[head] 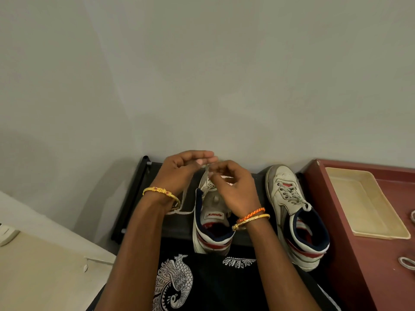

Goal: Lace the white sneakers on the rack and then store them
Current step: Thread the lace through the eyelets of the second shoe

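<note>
Left hand (179, 170) fingers curled in a pinching grip, right hand (233, 187) curled close beside it, forearms extended

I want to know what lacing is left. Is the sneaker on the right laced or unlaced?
Laced. The right sneaker shows a grey lace crossing its eyelets up to the tongue, and neither hand touches it.

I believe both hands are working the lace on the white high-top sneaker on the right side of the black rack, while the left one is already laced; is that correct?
Not quite: the head view shows both hands, left hand and right hand, working the pale lace on the left white high-top sneaker of the black rack; the right white sneaker is already laced.
</note>
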`<state>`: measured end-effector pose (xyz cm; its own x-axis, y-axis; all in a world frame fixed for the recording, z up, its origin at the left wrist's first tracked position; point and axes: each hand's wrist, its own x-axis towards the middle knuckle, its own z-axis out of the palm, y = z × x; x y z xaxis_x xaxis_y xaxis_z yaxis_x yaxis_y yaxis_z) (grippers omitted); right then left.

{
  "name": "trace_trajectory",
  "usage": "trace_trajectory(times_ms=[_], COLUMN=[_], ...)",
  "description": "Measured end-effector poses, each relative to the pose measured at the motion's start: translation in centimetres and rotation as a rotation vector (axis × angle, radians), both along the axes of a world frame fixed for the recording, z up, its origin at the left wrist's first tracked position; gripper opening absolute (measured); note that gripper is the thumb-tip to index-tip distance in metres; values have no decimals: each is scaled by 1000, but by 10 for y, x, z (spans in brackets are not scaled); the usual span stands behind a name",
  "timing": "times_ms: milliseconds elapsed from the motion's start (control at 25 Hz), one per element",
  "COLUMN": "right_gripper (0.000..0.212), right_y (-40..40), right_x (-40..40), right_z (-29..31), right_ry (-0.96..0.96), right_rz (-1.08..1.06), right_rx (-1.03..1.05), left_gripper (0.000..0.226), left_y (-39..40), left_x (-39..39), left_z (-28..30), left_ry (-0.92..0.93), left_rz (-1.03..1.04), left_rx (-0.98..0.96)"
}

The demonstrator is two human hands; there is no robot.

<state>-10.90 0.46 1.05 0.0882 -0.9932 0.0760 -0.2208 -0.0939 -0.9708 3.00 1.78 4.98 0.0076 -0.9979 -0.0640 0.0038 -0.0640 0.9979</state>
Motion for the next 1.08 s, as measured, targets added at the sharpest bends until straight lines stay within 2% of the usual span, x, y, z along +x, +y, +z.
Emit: trace_trajectory(times_ms=[80, 160, 240, 360, 440, 520, 600, 680, 760, 840, 920, 1000, 1080], right_gripper=[16, 12, 9, 13, 11, 8, 13, 19, 17, 11, 14, 15, 16], right_y=[7, 10, 10, 1, -7, -12, -16, -20, -22, -23, -24, -25, -25], right_x=[5, 3, -4, -27, -47, -63, -73, -76, -77, -77, -76, -71, -63], right_z=[16, 26, 34, 38, 33, 22, 9, -3, -12, -17, -22, -24, -25], right_ry=[-147, -258, -244, -249, -189, -58, 48, 101, 81, 40, 55, 61, 31], right_rz=[183, 273, 287, 194, 94, 13, -16, -46, -128, -225, -279, -229, -122], right_rx=[59, 88, 84, 118, 114, 111, 127, 158, 187, 199, 183, 176, 189], left_gripper=[28, 30, 30, 27, 25, 26, 28, 29, 30, 33, 45, 50, 39], left_y=[3, 2, 0, -6, -8, -7, -8, -10, -14, -14, -11, -10, -16], left_x=[-6, -8, -9, 0, 15, 27, 32, 33, 35, 36, 32, 24, 10], left_z=[15, 19, 16, 3, -11, -28, -43, -55, -62, -64, -61, -59, -59], left_ry=[44, 14, -2, 101, 156, 193, 216, 229, 211, 95, -236, -524, -545], left_rz=[-51, -36, 34, 415, 665, 752, 774, 812, 886, 958, 962, 838, 567], left_rx=[-8, 4, 3, 29, 118, 232, 327, 369, 363, 329, 354, 272, 55])
